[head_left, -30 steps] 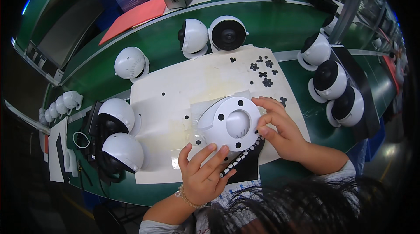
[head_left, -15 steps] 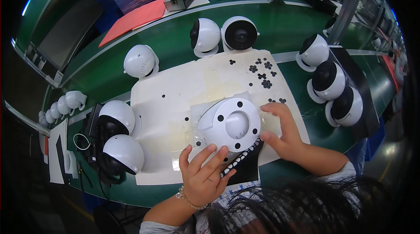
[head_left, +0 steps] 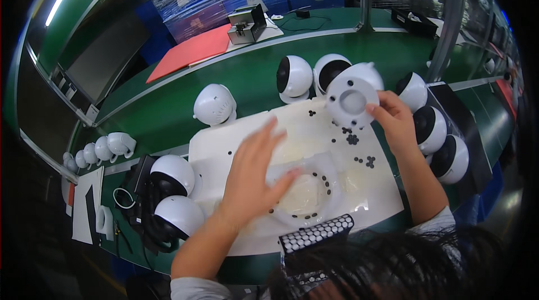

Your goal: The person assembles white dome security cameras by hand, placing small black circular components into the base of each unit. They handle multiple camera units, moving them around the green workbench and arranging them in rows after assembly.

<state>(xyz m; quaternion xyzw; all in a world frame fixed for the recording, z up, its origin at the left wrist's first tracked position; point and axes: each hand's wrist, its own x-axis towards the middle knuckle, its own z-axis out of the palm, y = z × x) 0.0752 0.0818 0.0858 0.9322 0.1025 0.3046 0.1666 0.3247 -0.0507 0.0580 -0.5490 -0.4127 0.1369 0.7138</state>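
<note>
My right hand (head_left: 397,120) grips a white round-bodied camera (head_left: 339,110) by the rim of its base, thumb on the underside. The camera is held up over the far right of the mat, tilted so the base faces me. Dark round feet sit around the base's round recess. My left hand (head_left: 250,179), blurred by motion, is above the mat with fingers spread and nothing in it. Below it lies a pale, translucent padded ring (head_left: 331,168) with small dark dots around it. A black sheet covered with white round stickers (head_left: 317,234) lies near me.
A pale mat (head_left: 216,143) covers the middle of the green bench, with loose black round feet (head_left: 352,139) at its right. White cameras stand at left (head_left: 177,216), back (head_left: 214,103) and right (head_left: 429,129). A metal post (head_left: 449,28) rises at back right.
My right hand has lifted the camera off the padded ring, away to the far right. My left hand has left the camera's near edge and moved up, fingers spread. The view has shifted.
</note>
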